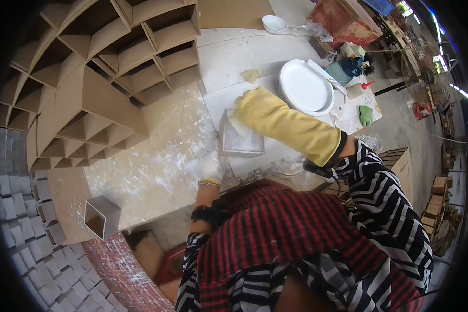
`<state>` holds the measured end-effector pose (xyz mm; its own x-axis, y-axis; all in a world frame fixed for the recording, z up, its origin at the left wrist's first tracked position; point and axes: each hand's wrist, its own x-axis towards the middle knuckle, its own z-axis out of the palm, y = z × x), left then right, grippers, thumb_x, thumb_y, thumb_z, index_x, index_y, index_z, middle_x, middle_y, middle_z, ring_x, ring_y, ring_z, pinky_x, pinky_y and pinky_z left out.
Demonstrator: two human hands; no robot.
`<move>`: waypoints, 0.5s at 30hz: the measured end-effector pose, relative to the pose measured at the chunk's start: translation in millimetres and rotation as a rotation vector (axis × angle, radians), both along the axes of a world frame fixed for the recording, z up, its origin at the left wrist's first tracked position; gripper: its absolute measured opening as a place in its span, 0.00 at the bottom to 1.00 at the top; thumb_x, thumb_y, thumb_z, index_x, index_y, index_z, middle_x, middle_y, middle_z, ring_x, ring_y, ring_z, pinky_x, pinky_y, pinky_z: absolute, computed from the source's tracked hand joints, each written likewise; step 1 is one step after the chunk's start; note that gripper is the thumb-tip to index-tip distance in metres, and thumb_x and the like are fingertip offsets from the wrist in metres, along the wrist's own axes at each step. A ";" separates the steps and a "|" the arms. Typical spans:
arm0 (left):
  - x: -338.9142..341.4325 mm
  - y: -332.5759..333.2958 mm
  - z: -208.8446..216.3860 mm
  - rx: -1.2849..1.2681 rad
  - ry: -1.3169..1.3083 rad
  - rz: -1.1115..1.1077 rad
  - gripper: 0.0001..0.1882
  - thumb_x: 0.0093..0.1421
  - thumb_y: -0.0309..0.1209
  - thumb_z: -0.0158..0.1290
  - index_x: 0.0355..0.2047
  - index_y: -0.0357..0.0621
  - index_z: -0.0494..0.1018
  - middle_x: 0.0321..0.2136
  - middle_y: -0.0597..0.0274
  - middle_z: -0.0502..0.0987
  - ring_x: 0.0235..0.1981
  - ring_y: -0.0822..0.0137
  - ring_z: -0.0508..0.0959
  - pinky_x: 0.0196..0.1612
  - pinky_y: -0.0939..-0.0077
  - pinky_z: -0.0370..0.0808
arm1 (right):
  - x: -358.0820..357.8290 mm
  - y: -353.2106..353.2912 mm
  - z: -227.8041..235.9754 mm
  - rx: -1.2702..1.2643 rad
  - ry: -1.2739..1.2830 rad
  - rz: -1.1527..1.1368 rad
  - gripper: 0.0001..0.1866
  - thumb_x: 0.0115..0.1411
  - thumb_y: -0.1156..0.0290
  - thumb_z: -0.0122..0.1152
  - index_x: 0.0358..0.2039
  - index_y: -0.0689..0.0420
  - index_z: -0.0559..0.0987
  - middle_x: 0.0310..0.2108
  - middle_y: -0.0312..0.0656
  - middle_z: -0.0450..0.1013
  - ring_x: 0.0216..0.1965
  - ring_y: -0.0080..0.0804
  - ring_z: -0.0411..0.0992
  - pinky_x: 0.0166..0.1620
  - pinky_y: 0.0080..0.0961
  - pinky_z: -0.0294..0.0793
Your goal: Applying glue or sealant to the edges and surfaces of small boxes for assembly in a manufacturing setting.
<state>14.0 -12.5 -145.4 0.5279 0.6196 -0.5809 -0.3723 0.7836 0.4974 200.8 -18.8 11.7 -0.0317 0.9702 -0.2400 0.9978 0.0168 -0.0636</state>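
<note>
A small open box [243,153] with whitish inner faces rests on a white sheet on the worktable. My left hand [211,162], in a pale, white-smeared glove, is closed against the box's left side; its fingertips blend into the background. Above the box's top edge is my right hand [252,106], in a long yellow rubber glove. Its fingers are curled round a pale, sponge-like piece [238,126] that reaches into the box. The glove partly covers this piece, so its exact kind is hard to make out. Beyond the box lies a crumpled yellowish piece [251,76].
A round white tray [308,88] of white liquid stands beyond my right forearm. Brown compartment units [88,112] fill the far left. One grey-brown box [103,216] sits at the table's left edge, near stacked grey boxes [62,275]. A white bowl [274,24] is at the back.
</note>
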 end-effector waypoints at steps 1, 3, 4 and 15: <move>0.0 0.0 -0.1 0.001 -0.002 0.002 0.29 0.60 0.38 0.53 0.59 0.42 0.59 0.49 0.53 0.70 0.50 0.55 0.72 0.46 0.60 0.76 | 1.4 -5.4 3.0 0.041 -0.072 0.093 0.17 0.63 0.58 0.42 0.36 0.53 0.79 0.33 0.44 0.77 0.37 0.41 0.75 0.42 0.33 0.73; -0.5 -1.2 -0.2 0.054 0.055 -0.025 0.30 0.59 0.37 0.54 0.59 0.42 0.58 0.50 0.53 0.70 0.51 0.56 0.71 0.46 0.58 0.76 | 2.3 -14.9 5.5 0.081 -0.147 0.187 0.18 0.63 0.58 0.42 0.36 0.53 0.79 0.33 0.45 0.77 0.37 0.41 0.75 0.42 0.33 0.73; -1.8 -4.2 -0.5 0.054 0.052 -0.025 0.30 0.59 0.37 0.54 0.59 0.42 0.58 0.50 0.53 0.70 0.51 0.56 0.71 0.46 0.58 0.76 | 2.0 -19.1 5.8 0.062 -0.124 0.115 0.18 0.63 0.57 0.43 0.35 0.54 0.79 0.32 0.45 0.76 0.36 0.41 0.75 0.40 0.34 0.74; -4.6 -14.2 16.7 1.104 0.653 -0.244 0.20 0.63 0.30 0.49 0.55 0.42 0.65 0.51 0.58 0.69 0.49 0.64 0.71 0.47 0.73 0.72 | 16.9 -91.5 1.1 -0.073 -0.931 0.131 0.13 0.52 0.69 0.53 0.31 0.68 0.76 0.29 0.54 0.75 0.34 0.50 0.74 0.38 0.35 0.74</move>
<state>9.4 -26.7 -128.7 0.5092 0.8604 -0.0211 0.2744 -0.1391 0.9515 217.7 -110.3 12.8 0.0953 0.9541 -0.2838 0.6382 0.1602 0.7530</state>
